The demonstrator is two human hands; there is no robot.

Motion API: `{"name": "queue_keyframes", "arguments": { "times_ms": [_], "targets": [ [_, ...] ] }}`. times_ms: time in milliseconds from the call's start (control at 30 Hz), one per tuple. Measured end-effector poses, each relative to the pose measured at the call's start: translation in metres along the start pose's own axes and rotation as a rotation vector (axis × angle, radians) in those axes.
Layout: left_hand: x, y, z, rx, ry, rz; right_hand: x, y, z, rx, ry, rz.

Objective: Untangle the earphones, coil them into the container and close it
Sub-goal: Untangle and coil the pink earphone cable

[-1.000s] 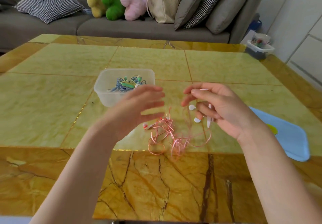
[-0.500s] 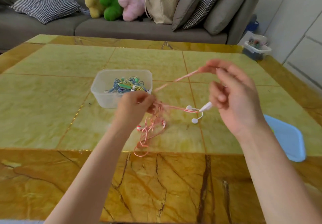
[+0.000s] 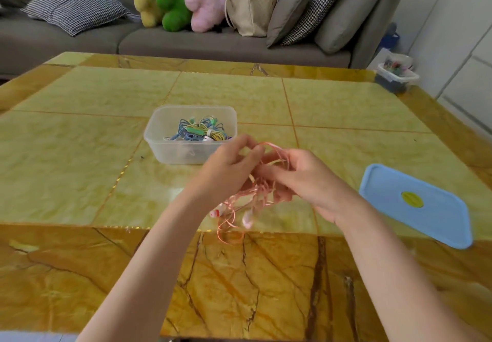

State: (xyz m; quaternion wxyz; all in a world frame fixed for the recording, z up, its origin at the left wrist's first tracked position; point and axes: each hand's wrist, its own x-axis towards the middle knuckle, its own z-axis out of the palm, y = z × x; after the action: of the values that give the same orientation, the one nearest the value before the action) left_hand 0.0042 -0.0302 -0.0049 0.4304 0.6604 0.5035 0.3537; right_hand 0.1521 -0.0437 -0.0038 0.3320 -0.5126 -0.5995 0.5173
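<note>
Two hands meet just above the table [image 3: 80,134] near the frame's centre, both curled into one tangle of pink earphones [image 3: 250,195]. The left hand [image 3: 229,171] has its fingers bent around the upper strands, thumb and forefinger close together at the top of a loop; the right hand [image 3: 306,179] curls its fingers round the same bundle from 3 o'clock, and the two hands touch or nearly touch. Below them the loose cord hangs in loops, with a white earbud [image 3: 247,218] and a white piece with a red band [image 3: 217,212] dangling at about 6 o'clock of the hands; whether the lowest loop rests on the table is hard to tell. A clear container [image 3: 159,139] stands at 11 o'clock of the hands, open, with blue, green and yellow cords [image 3: 202,132] heaped inside. Its blue lid [image 3: 439,216] lies flat at 3 o'clock, well apart, a yellow sticker [image 3: 412,199] on it. A sofa [image 3: 213,46] with cushions and plush toys [image 3: 178,1] runs along 12 o'clock.
</note>
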Motion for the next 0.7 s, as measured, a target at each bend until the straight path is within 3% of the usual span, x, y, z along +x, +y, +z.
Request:
{"name": "queue_keyframes", "arguments": {
  "times_ms": [100,200,333,533,700],
  "targets": [
    [-0.004,0.003,-0.002,-0.131,-0.161,-0.038,0.002,0.001,-0.006,0.200,0.228,-0.029],
    [-0.003,-0.001,-0.004,-0.035,-0.163,-0.002,0.001,-0.003,-0.019,0.391,0.348,-0.059],
    [-0.002,0.000,-0.013,-0.094,-0.141,-0.014,0.000,-0.005,-0.031,0.629,0.336,-0.068],
    [-0.005,0.002,-0.024,-0.329,-0.108,-0.083,-0.004,-0.010,-0.030,0.695,0.285,-0.073],
    [-0.004,0.002,-0.025,-0.331,-0.023,-0.161,-0.002,-0.009,-0.033,0.712,0.308,-0.117]
  ]
}}
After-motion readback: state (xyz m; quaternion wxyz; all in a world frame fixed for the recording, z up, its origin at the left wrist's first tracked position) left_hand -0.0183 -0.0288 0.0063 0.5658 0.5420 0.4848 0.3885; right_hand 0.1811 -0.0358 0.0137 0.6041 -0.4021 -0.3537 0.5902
